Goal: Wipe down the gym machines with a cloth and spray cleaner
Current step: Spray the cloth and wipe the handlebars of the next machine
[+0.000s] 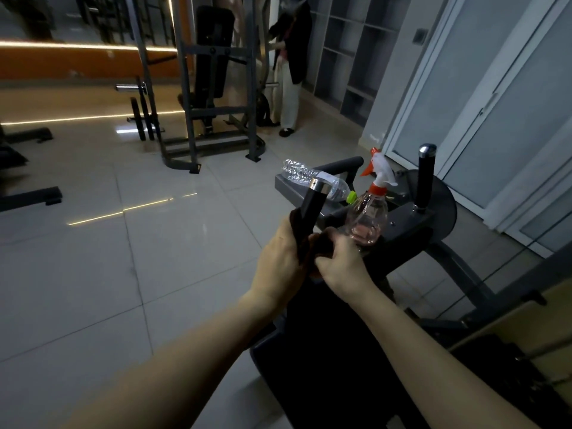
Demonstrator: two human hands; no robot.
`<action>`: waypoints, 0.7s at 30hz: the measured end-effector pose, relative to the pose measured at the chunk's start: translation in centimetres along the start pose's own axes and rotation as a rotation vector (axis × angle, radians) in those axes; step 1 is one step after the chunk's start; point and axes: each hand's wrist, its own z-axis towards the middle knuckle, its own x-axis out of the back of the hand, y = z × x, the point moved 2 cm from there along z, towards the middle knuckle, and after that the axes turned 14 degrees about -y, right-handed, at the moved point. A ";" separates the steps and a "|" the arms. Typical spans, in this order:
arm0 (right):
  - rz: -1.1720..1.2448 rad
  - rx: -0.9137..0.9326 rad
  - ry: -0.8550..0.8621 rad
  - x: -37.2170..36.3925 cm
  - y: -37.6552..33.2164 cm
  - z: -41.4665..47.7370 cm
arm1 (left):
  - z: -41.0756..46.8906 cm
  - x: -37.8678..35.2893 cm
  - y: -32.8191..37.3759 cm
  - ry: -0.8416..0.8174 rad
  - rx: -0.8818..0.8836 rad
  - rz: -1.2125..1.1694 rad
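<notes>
Dark cloth (320, 244), at frame centre, wraps the lower part of a black, chrome-capped handle (312, 205) on the gym machine. The left grip (280, 258) curls round cloth and handle from 9 o'clock. The right grip (340, 261) pinches the cloth's loose end at 4 o'clock. The spray bottle (370, 215) stands upright on the machine's dark plate (411, 224) at 2 o'clock, just beside the right grip. A clear water bottle (312, 178) lies on its side at 12 o'clock. A second handle (424, 178) stands farther out at 2 o'clock.
</notes>
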 end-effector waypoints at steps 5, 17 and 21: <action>-0.477 -0.138 -0.242 -2.7 1.4 -1.1 | -5.4 -0.8 -2.9 -0.059 -0.044 0.225; 0.157 -0.003 0.192 3.2 -4.3 0.8 | 4.5 1.9 5.1 0.060 0.060 -0.070; 0.152 -0.086 0.058 2.8 -2.5 1.3 | 6.1 2.2 3.8 -0.147 0.175 -0.366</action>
